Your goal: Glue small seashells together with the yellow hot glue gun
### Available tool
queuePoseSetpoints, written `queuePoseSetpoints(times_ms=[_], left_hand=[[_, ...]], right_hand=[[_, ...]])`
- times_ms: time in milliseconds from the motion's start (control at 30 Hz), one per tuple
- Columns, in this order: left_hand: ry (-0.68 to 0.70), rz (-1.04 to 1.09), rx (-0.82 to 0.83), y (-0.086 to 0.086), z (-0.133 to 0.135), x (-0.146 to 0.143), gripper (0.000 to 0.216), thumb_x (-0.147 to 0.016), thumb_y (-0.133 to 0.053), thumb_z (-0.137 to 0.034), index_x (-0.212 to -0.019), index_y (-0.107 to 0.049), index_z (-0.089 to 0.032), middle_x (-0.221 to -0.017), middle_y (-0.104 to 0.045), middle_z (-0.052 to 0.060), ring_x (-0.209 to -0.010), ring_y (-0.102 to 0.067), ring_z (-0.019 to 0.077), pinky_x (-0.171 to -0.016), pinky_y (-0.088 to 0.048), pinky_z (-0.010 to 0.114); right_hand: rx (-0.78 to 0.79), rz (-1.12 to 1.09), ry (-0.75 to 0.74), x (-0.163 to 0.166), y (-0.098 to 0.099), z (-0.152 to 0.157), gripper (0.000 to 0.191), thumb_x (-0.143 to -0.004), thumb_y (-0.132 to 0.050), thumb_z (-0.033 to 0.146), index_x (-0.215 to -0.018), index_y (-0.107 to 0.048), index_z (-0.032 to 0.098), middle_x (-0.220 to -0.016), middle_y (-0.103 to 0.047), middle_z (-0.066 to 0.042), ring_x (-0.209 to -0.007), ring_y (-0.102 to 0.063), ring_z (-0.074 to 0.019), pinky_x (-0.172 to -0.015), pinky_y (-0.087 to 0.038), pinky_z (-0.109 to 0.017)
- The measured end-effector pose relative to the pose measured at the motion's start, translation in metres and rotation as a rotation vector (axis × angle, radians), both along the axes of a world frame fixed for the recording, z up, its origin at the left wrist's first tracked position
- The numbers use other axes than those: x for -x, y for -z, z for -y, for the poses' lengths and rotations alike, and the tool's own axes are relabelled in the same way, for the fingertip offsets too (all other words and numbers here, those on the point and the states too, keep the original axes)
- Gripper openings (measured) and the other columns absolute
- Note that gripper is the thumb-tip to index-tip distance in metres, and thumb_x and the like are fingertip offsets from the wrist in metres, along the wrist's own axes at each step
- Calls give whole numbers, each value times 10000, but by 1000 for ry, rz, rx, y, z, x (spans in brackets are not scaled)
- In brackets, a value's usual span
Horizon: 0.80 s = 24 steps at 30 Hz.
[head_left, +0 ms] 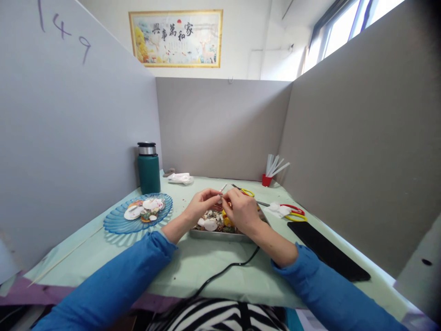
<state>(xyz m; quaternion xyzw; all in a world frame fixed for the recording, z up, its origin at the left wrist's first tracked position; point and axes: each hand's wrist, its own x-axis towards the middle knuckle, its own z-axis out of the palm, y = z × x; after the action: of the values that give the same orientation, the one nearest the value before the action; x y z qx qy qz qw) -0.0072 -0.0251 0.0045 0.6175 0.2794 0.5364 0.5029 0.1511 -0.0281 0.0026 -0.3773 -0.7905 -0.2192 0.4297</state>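
Piece (220,200): its kind unclear, it is being pinched by left hand (203,202) and right hand (241,209) above the metal tray (220,236).
Shells (211,224): the piece could be lost among these, were either pinch being loosened.
Cable (237,264): might be snagged by a sleeve (296,259).
Cloth (186,271): pale green, is being used as work surface.
Partitions (223,124): the cloth is being enclosed on three sides.

1. The handwritten number "149" (62,31) is slanting down the left partition (76,138).
2. Large characters (172,30), "興事萬和家" from left to right, are spreading across the framed wall picture (193,50).
3. Smaller writing (176,45) is sitting beneath them, too small for reading.
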Motion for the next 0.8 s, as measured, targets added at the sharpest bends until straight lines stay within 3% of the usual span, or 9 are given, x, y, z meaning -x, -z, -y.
queuePoseSetpoints(times_ms=[133, 400, 800], left_hand=[[-8, 15, 2, 1, -2, 1, 268, -690, -718, -339, -818, -615, -127, -753, -634, 23, -709, -613, 145, -702, -531, 310], [21, 117, 76, 0, -4, 4, 250, -675, -725, -299, -819, -607, -132, -753, -634, 19, -683, -636, 145, -700, -527, 309], [35, 95, 38, 0, -4, 4, 219, -691, -710, -293, -789, -599, -131, -713, -615, 5, -627, -630, 141, -691, -544, 341]], right_hand=[[-13, 47, -6, 1, 0, 1, 143, -865, -482, 201, -743, -551, 171, -737, -606, -51, -627, -537, -153, -566, -323, -259], [115, -156, -236, -2, 0, -2, 58, -871, -494, 195, -858, -549, 185, -821, -608, -45, -693, -560, -148, -633, -405, -247], [183, -216, -267, -2, 2, -4, 67, -861, -512, 209, -808, -552, 194, -768, -608, -30, -677, -560, -151, -617, -408, -246]])
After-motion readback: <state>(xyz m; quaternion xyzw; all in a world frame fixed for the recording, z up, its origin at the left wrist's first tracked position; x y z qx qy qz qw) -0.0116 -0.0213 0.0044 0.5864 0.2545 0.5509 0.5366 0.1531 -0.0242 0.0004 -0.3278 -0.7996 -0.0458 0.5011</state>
